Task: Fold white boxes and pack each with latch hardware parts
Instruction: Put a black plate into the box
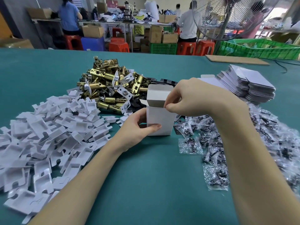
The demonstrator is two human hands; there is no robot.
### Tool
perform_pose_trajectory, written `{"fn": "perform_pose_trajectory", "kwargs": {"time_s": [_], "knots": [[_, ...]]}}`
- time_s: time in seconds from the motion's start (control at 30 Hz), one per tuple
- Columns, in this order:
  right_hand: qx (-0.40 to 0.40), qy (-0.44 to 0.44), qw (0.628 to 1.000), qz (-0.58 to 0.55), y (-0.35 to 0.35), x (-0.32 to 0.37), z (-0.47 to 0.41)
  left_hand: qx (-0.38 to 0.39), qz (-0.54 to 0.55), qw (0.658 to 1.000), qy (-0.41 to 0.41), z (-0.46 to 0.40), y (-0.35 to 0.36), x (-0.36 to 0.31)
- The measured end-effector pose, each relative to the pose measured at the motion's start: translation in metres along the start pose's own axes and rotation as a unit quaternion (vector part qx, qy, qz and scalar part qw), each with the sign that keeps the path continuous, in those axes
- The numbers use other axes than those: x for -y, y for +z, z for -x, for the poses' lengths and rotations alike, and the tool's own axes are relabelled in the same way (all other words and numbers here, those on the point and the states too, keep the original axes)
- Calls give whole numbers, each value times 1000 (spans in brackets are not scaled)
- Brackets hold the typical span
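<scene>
A white box stands upright on the green surface, near its middle, with the top open and the rear flap raised. The left hand holds the box at its lower left side, thumb laid across the front panel and the fingers curled round the side wall. The right hand reaches over from the right, its fingers bent and pinching the box's upper right edge at the opening. Behind the box lies a heap of brass latch bolts, with black plates partly visible beyond it. To the left, a wide pile of white plastic inserts spreads toward the near edge. To the right, small clear bags of dark screws lie scattered, and behind them stacks of flat unfolded box blanks rest on the surface. A sheet of cardboard lies at the far right, near a green crate and a standing fan. In the background, people sit on red stools at a workbench.
</scene>
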State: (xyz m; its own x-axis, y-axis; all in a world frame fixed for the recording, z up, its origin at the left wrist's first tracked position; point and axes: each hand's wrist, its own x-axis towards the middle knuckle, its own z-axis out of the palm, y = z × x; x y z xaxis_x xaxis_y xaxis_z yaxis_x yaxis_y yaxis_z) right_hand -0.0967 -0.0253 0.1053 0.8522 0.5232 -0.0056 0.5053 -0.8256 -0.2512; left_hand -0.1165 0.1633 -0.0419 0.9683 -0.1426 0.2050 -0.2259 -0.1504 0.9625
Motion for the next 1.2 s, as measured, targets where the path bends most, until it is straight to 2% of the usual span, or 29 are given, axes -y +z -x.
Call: {"fn": "perform_pose_trajectory", "kwargs": {"time_s": [0.27,0.33,0.37,0.43,0.47,0.53,0.6,0.67,0.73,1.07,1.2], "knots": [[8,-8,1000,-3,-1,1,3,2,2,1000,2,-1,0,1],[-45,-20,997,-56,-7,-6,4,-1,-1,1000,1,-1,-1,2],[-99,-20,991,-83,-10,-13,5,-2,-3,1000,1,-1,-1,2],[-203,2,973,-110,-15,-30,5,-1,-8,1000,0,-2,-1,2],[-220,23,969,-112,-15,-38,4,-1,-9,1000,1,-2,0,2],[-165,62,980,-96,-5,-53,1,-1,-5,1000,3,-2,0,1],[-54,90,991,-82,13,-65,-4,-1,3,1000,4,-1,0,1],[47,108,990,-77,33,-73,-10,0,6,1000,4,-1,1,0],[108,116,984,-83,46,-78,-15,3,8,1000,6,-1,1,0],[98,107,984,-104,43,-89,-17,3,3,1000,9,-1,1,-1],[61,113,985,-119,34,-88,-12,7,11,1000,8,0,0,-2]]}}
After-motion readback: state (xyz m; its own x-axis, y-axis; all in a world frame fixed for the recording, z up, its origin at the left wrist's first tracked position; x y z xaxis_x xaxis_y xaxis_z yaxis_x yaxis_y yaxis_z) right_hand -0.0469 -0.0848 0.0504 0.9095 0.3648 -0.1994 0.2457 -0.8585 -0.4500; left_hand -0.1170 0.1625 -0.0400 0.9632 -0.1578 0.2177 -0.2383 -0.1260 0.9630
